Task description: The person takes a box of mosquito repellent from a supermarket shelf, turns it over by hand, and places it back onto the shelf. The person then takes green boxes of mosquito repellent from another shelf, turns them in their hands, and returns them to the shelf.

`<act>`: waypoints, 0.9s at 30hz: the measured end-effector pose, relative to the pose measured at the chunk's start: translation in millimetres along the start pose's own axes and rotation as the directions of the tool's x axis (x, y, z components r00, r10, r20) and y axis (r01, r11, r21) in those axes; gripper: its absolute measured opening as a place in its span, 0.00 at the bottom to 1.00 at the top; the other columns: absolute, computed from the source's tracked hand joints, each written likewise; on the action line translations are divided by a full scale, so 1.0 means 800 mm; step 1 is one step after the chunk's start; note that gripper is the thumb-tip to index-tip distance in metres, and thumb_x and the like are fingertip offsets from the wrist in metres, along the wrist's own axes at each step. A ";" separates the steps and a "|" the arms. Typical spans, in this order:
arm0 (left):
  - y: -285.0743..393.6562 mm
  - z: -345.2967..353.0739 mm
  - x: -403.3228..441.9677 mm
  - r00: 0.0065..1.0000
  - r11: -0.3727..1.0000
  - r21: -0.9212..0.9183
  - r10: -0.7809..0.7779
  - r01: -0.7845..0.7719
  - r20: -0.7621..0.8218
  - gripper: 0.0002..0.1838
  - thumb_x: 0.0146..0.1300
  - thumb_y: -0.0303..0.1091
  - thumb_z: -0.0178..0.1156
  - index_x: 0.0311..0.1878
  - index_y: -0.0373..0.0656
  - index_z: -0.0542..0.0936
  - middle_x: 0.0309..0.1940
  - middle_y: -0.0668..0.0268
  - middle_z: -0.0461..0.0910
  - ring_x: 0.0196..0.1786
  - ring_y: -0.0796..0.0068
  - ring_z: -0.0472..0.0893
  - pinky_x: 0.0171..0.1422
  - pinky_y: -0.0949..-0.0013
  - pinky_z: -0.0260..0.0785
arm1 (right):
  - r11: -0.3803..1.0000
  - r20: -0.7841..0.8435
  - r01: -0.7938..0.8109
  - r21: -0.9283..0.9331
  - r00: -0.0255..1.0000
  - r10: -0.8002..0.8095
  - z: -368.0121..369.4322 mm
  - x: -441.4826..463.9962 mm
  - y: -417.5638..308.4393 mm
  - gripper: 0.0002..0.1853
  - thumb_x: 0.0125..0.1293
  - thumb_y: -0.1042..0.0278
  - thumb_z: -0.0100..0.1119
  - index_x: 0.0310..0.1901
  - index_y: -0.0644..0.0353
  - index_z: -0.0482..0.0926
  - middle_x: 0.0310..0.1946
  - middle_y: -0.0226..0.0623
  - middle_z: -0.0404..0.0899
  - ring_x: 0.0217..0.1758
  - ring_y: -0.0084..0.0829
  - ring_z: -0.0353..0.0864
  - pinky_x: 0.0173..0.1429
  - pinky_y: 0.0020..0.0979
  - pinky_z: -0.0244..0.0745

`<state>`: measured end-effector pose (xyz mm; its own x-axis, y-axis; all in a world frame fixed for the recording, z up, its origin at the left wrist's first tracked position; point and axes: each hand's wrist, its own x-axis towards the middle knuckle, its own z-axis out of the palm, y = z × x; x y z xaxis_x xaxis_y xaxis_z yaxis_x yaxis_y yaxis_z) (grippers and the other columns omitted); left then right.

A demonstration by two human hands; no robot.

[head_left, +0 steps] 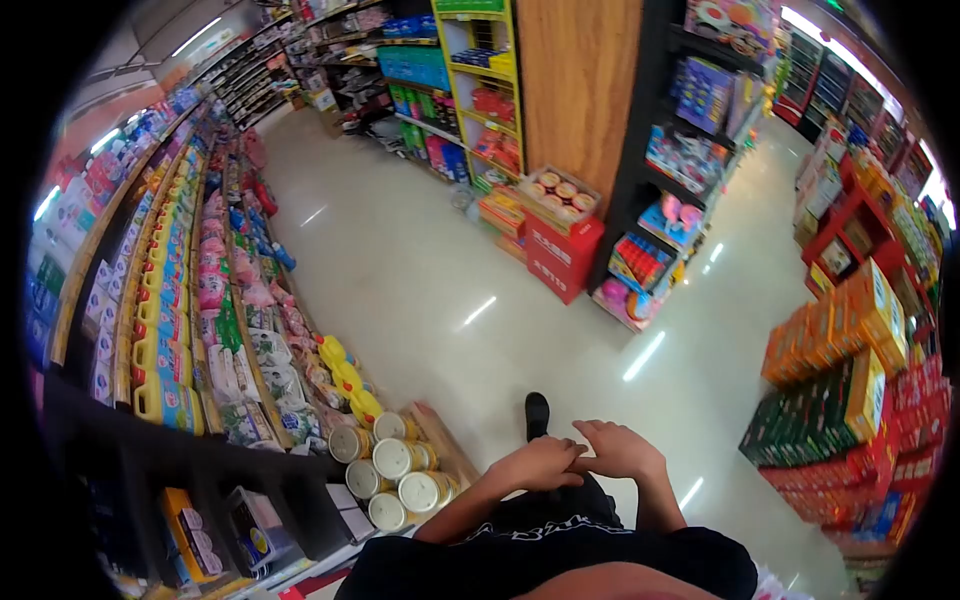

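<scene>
Both of my hands meet in front of my black shirt, at the lower middle of the view. My left hand and my right hand cannot be told apart by anything held; their fingers touch and partly overlap. No object shows in either one. Below them are my dark trousers with white lettering, and a black shoe stands on the floor just beyond. Nearest on the left are several round tubs with pale lids.
Shelves of yellow bottles and pink packs curve along the left. Stacked orange boxes and green boxes stand at the right. Ahead are a red carton topped with jars, a toy rack and the pale floor.
</scene>
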<state>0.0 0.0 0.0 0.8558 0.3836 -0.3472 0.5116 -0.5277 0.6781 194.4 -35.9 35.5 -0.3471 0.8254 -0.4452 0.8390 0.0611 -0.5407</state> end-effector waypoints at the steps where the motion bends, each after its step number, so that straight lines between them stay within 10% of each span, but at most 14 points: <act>1: -0.001 0.004 0.004 0.998 1.000 0.001 0.019 -0.019 -0.061 0.29 0.65 0.47 0.65 0.66 0.44 0.73 0.56 0.48 0.78 0.57 0.47 0.80 0.63 0.50 0.71 | 0.999 -0.021 -0.008 -0.037 1.000 0.007 -0.006 0.002 0.002 0.43 0.60 0.43 0.67 0.71 0.62 0.68 0.65 0.56 0.74 0.66 0.55 0.75 0.69 0.45 0.71; 6: -0.121 -0.176 0.062 0.991 0.990 0.071 -0.117 0.122 -0.069 0.27 0.67 0.46 0.64 0.64 0.42 0.74 0.54 0.50 0.79 0.58 0.46 0.79 0.63 0.50 0.71 | 0.995 0.065 -0.054 -0.082 0.996 0.060 -0.141 0.210 -0.004 0.45 0.58 0.40 0.69 0.70 0.63 0.68 0.64 0.57 0.75 0.65 0.56 0.75 0.68 0.45 0.72; 13: -0.259 -0.338 0.064 0.884 0.979 0.061 -0.146 0.193 -0.445 0.33 0.70 0.48 0.61 0.74 0.45 0.67 0.63 0.51 0.76 0.64 0.48 0.76 0.70 0.49 0.66 | 0.917 0.018 0.209 -0.339 0.976 -0.216 -0.276 0.440 -0.041 0.44 0.59 0.40 0.70 0.68 0.64 0.68 0.60 0.56 0.77 0.61 0.57 0.77 0.64 0.48 0.72; 17: -0.339 -0.426 0.056 0.864 0.965 -0.201 -0.245 0.171 -0.440 0.37 0.69 0.52 0.62 0.74 0.41 0.66 0.62 0.45 0.76 0.61 0.45 0.78 0.66 0.51 0.69 | 0.869 0.082 0.460 -0.184 0.888 -0.453 -0.315 0.569 -0.091 0.43 0.60 0.41 0.69 0.68 0.66 0.69 0.62 0.55 0.76 0.62 0.56 0.76 0.67 0.47 0.70; 27: -0.637 -0.658 -0.019 0.811 0.897 -0.114 -0.436 0.428 -0.389 0.34 0.69 0.54 0.59 0.69 0.40 0.70 0.60 0.46 0.77 0.61 0.44 0.78 0.65 0.50 0.70 | 0.871 0.352 0.417 -0.261 0.881 -0.317 -0.375 0.894 -0.241 0.44 0.64 0.36 0.64 0.69 0.67 0.69 0.60 0.57 0.77 0.62 0.55 0.77 0.66 0.48 0.71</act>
<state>-314.4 661.8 0.4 0.4412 0.8362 -0.3257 0.8161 -0.2230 0.5331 -90.3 711.2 35.4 -0.7190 0.5099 -0.4723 0.6948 0.5440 -0.4703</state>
